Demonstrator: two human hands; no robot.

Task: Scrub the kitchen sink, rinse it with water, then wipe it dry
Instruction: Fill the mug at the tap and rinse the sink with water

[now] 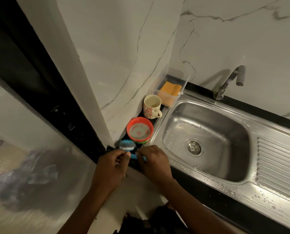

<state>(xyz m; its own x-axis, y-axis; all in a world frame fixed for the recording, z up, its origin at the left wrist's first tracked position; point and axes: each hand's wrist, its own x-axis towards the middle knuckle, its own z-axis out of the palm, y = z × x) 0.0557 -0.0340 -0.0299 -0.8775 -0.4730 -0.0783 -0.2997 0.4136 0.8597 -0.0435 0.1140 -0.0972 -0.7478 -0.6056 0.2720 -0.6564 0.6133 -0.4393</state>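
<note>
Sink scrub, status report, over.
Left hand and right hand both grip blue brush. Sink sudsy, tap not running. Bowl, mug beside it, not inside.

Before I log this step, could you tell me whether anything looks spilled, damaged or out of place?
Nothing looks damaged or askew. White suds dot the front rim and basin of the stainless steel sink, and grey residue smears the inside of the round red bowl.

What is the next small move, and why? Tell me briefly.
Probably set the brush down beside the red bowl and free a hand for the tap: suds already dot the sink, no water runs, and left hand and right hand both grip it.
</note>
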